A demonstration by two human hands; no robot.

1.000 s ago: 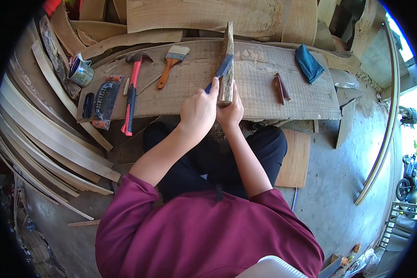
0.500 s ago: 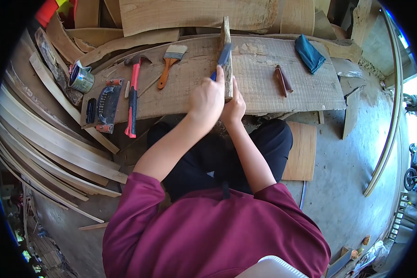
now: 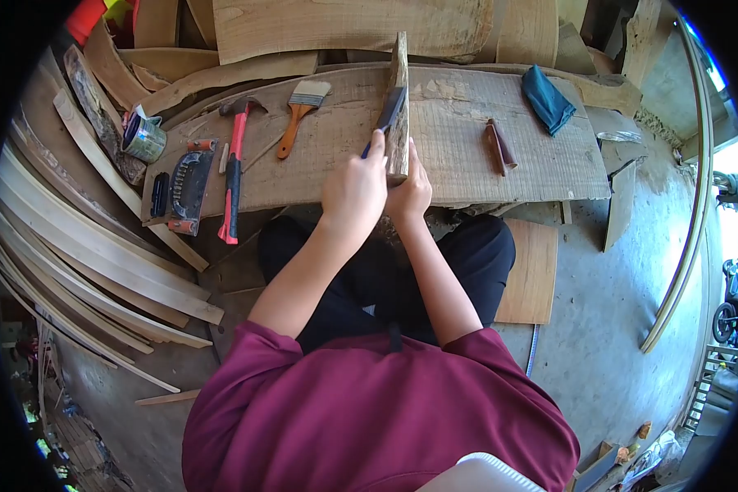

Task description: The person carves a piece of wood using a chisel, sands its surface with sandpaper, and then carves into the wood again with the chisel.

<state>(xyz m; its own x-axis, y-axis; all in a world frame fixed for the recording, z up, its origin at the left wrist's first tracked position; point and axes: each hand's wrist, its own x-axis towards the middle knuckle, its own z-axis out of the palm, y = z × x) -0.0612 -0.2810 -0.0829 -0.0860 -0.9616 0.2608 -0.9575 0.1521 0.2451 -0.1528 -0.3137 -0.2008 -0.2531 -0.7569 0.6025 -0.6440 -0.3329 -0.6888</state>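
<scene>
A narrow wooden board [image 3: 399,156] stands on edge on the broad plank, its rough edge facing up. My left hand [image 3: 355,187] is closed around the blue handle of a flat, dark-bladed tool [image 3: 393,108]; the handle is mostly hidden in the fingers. The blade lies slanted along the board's upper edge. My right hand [image 3: 410,190] grips the near end of the board from the right side, its thumb along the face and the other fingers partly hidden beneath.
On the plank [image 3: 459,164] lie a claw hammer [image 3: 234,164], a paintbrush [image 3: 302,115], a sanding block [image 3: 192,187], a brown folded object [image 3: 500,148] and a teal cloth [image 3: 548,100]. A tin can [image 3: 144,138] stands left. Curved wood strips [image 3: 98,254] crowd the left floor.
My left hand and the bladed tool have moved back towards me and slightly left along the board. My right hand keeps its grip on the board's near end.
</scene>
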